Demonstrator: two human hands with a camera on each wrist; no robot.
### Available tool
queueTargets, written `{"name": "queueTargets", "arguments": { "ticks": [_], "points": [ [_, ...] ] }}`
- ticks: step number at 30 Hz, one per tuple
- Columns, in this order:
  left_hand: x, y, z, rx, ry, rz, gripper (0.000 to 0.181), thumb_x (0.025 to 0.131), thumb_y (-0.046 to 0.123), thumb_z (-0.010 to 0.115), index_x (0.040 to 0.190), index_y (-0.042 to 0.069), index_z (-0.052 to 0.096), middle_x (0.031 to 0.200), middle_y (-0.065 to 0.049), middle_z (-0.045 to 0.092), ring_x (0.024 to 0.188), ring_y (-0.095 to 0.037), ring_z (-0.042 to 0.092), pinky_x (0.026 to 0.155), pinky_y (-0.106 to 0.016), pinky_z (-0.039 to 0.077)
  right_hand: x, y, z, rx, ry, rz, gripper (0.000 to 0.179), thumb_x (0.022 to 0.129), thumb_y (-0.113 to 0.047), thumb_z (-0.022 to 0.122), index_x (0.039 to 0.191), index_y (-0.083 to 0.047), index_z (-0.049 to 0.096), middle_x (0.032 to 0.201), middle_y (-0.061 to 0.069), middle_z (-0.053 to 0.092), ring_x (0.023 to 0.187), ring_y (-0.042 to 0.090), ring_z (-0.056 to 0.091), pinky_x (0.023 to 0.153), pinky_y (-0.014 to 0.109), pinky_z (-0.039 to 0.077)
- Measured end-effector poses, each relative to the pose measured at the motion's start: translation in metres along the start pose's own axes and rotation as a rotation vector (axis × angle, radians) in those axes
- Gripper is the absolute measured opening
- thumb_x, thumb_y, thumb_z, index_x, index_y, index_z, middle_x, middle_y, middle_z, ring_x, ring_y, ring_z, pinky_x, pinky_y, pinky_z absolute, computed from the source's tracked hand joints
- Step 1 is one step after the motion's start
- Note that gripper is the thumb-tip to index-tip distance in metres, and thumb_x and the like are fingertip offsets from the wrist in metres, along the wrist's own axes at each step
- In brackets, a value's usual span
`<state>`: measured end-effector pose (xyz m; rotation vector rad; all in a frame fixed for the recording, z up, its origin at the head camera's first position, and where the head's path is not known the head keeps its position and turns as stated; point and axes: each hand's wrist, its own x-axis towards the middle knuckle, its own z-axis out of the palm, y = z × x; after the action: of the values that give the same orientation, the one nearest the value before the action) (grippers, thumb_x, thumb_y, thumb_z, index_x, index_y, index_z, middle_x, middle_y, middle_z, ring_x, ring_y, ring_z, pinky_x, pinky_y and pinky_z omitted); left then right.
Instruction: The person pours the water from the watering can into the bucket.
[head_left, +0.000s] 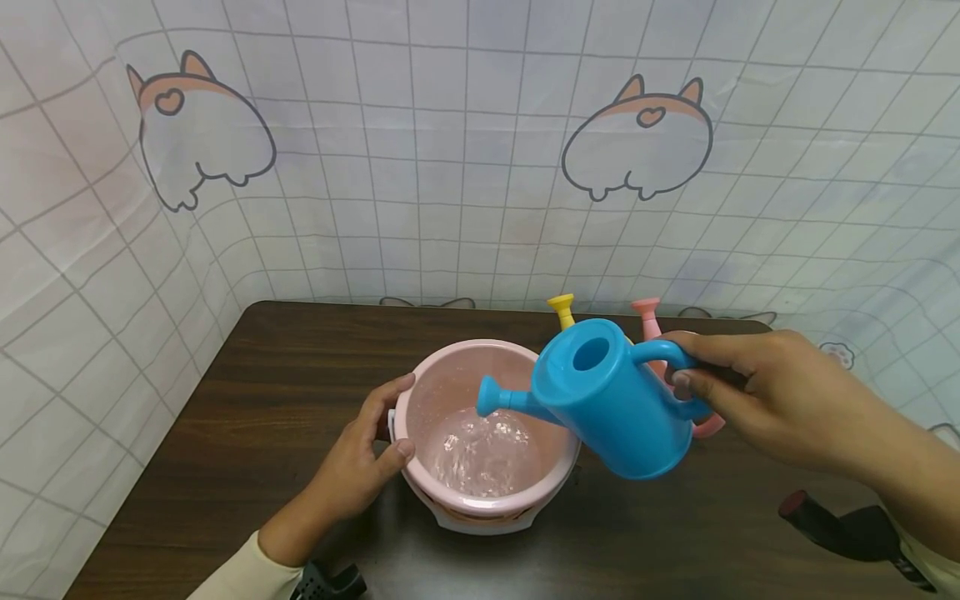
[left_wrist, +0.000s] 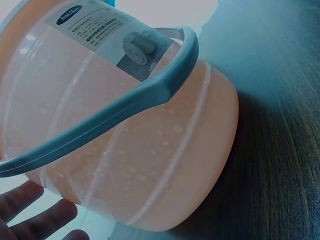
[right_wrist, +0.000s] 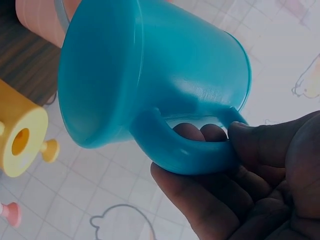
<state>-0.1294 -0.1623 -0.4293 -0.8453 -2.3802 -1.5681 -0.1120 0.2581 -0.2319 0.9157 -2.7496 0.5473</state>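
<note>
A blue watering can (head_left: 611, 400) hangs tilted over the right side of a pink bucket (head_left: 487, 504), its spout pointing left above the opening. My right hand (head_left: 776, 392) grips the can's handle, fingers curled round it, as the right wrist view (right_wrist: 240, 185) also shows. Rippling clear water (head_left: 483, 454) lies in the bucket; a stream from the spout is hard to make out. With thumb and fingers at the rim, my left hand (head_left: 356, 458) holds the bucket's left side. The left wrist view shows the bucket's grey handle (left_wrist: 145, 100) folded down and a label (left_wrist: 110, 35).
Behind the blue can stand a yellow watering can (right_wrist: 30, 135) and a pink one (head_left: 647, 307), mostly hidden in the head view. The dark wooden table (head_left: 300, 367) meets a grid-patterned curtain (head_left: 420, 167) at the back. Black gear sits on both wrists.
</note>
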Motion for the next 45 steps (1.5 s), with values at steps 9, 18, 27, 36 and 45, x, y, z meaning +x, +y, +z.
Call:
{"name": "queueTargets", "arguments": {
  "ticks": [9, 18, 27, 36, 45],
  "points": [
    [0.0006, 0.0, 0.0, 0.008, 0.0, 0.003, 0.065, 0.102, 0.045, 0.057, 0.158, 0.022, 0.033, 0.121, -0.01, 0.062, 0.09, -0.015, 0.064, 0.081, -0.04, 0.052, 0.0008, -0.0018, -0.0007, 0.033, -0.022, 0.028, 0.044, 0.092, -0.002, 0.074, 0.134, 0.004, 0.064, 0.105, 0.013, 0.075, 0.062, -0.008, 0.064, 0.043, 0.024, 0.042],
    [0.0002, 0.0002, 0.0001, 0.012, 0.005, 0.003, 0.065, 0.102, 0.043, 0.057, 0.158, 0.022, 0.033, 0.12, -0.008, 0.062, 0.09, -0.015, 0.064, 0.082, -0.04, 0.051, 0.0025, -0.0045, -0.0025, 0.058, -0.055, 0.078, 0.044, 0.095, -0.004, 0.072, 0.137, 0.002, 0.062, 0.11, 0.017, 0.074, 0.062, -0.006, 0.066, 0.042, 0.026, 0.043],
    [0.0005, 0.0002, -0.0001, 0.019, 0.007, 0.008, 0.064, 0.102, 0.044, 0.057, 0.158, 0.022, 0.034, 0.118, -0.006, 0.062, 0.09, -0.015, 0.064, 0.084, -0.041, 0.05, 0.0042, -0.006, -0.0021, 0.071, -0.054, 0.063, 0.043, 0.094, -0.002, 0.072, 0.136, 0.004, 0.062, 0.113, 0.019, 0.073, 0.062, -0.008, 0.065, 0.045, 0.024, 0.047],
    [0.0013, 0.0003, -0.0006, 0.025, 0.015, 0.013, 0.064, 0.101, 0.041, 0.057, 0.157, 0.021, 0.035, 0.117, -0.007, 0.063, 0.089, -0.015, 0.064, 0.083, -0.041, 0.05, 0.0074, -0.0067, -0.0027, 0.009, -0.031, 0.036, 0.043, 0.092, -0.004, 0.075, 0.134, 0.002, 0.065, 0.103, 0.009, 0.075, 0.06, -0.007, 0.06, 0.044, 0.024, 0.042],
    [0.0009, 0.001, -0.0014, 0.023, 0.01, -0.008, 0.065, 0.101, 0.046, 0.056, 0.158, 0.023, 0.034, 0.116, -0.006, 0.064, 0.09, -0.015, 0.063, 0.082, -0.04, 0.05, 0.0098, -0.0084, -0.0032, -0.011, -0.039, 0.048, 0.043, 0.093, -0.005, 0.074, 0.134, 0.001, 0.065, 0.107, 0.01, 0.075, 0.064, -0.001, 0.059, 0.044, 0.025, 0.04]
  ]
}}
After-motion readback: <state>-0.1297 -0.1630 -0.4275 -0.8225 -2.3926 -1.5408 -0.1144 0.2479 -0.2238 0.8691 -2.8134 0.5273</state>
